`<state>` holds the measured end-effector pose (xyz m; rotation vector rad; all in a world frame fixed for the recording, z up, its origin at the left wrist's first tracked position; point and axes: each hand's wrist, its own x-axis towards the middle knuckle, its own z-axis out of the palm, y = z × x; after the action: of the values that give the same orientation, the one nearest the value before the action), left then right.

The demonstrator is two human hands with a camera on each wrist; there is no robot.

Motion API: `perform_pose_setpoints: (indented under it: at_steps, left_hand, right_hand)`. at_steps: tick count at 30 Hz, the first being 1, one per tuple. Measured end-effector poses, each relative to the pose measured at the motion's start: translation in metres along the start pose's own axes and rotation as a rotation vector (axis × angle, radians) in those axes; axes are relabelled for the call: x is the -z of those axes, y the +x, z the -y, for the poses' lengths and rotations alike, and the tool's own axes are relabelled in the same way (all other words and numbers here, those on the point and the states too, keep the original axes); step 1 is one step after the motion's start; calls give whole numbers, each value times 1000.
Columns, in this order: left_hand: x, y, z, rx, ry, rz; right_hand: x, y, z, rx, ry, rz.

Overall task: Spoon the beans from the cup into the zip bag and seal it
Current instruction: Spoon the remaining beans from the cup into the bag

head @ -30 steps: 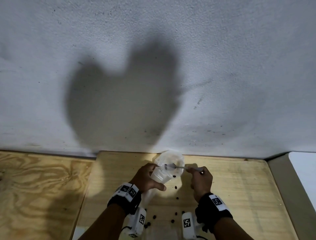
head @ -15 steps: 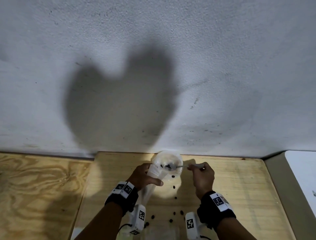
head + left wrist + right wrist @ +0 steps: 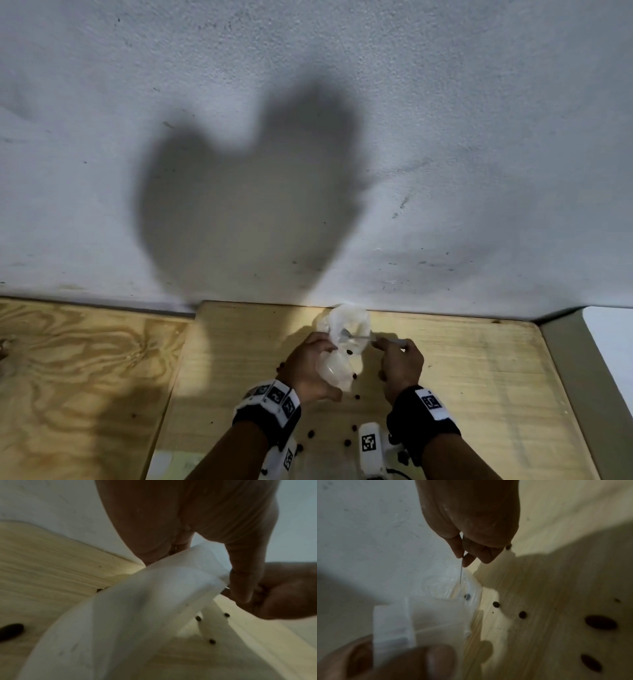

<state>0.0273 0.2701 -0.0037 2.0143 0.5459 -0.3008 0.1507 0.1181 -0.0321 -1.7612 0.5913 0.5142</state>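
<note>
My left hand [image 3: 308, 370] grips translucent plastic [image 3: 337, 371] tilted above the table. The right wrist view shows the zip bag [image 3: 428, 615], its white zip strip [image 3: 392, 622] beside my left thumb [image 3: 436, 662]. Beyond it is a clear round mouth [image 3: 349, 322]; I cannot tell whether this is the cup or the bag's opening. My right hand [image 3: 400, 363] pinches a thin metal spoon [image 3: 359, 337] by the handle, with its bowl inside that mouth. One dark bean [image 3: 349, 352] lies in the plastic below the spoon.
Several loose beans [image 3: 357, 397] are scattered on the light wooden table [image 3: 479, 377] under and in front of my hands. A grey wall [image 3: 308, 137] rises right behind the table. Plywood [image 3: 68, 377] adjoins on the left and a grey ledge [image 3: 565, 342] on the right.
The spoon has stayed at the plastic mouth. Dark beans that showed at its bowl half a second ago are gone from it, and one bean now lies lower in the plastic.
</note>
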Motion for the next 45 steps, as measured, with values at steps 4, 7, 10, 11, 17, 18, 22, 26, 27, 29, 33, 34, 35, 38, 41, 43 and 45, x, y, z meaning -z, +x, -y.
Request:
perform_pose_setpoints:
  at_steps: [4, 7, 10, 11, 17, 18, 22, 26, 27, 29, 33, 34, 35, 38, 41, 43, 45]
  left_hand:
    - [-10, -5, 3, -10, 23, -16]
    - [-5, -4, 4, 59, -139, -77]
    - [10, -3, 3, 124, -340, -132]
    - [15, -3, 2, 144, -381, -125]
    - [35, 5, 11, 297, -452, -18]
    - [36, 6, 11, 300, -463, 1]
    - [40, 5, 10, 305, -489, 42]
    - [39, 6, 5, 286, -473, 62]
    - [38, 6, 4, 282, -476, 60]
    - [37, 6, 5, 274, -490, 51]
    - [37, 9, 7, 253, -500, 38]
    - [36, 9, 7, 245, -507, 38]
    - [36, 9, 6, 242, -515, 39]
    - [35, 9, 5, 244, -517, 51]
    - [35, 10, 7, 264, -534, 55]
    - [35, 9, 6, 270, -548, 59]
    - [35, 7, 3, 260, -549, 61]
  right_hand:
    - [6, 5, -5, -50, 56, -49]
    - [10, 7, -4, -37, 82, -70]
    - [13, 8, 1, -15, 99, -74]
    - [14, 9, 3, -4, 103, -73]
    - [18, 7, 10, 73, 105, -45]
    - [19, 6, 11, 93, 98, -35]
    - [17, -3, 20, 218, 4, -20]
    - [7, -9, 30, 327, -176, -15]
    - [4, -9, 31, 347, -204, -10]
    - [0, -8, 32, 373, -244, 3]
    - [-8, -11, 32, 394, -290, 17]
    - [-9, -11, 31, 390, -289, 4]
    - [-10, -12, 30, 379, -274, -11]
    - [-12, -13, 24, 289, -193, -39]
    - [-14, -11, 10, 124, -74, -28]
    - [-15, -10, 1, 27, -28, -6]
    - [-14, -9, -4, -42, -1, 22]
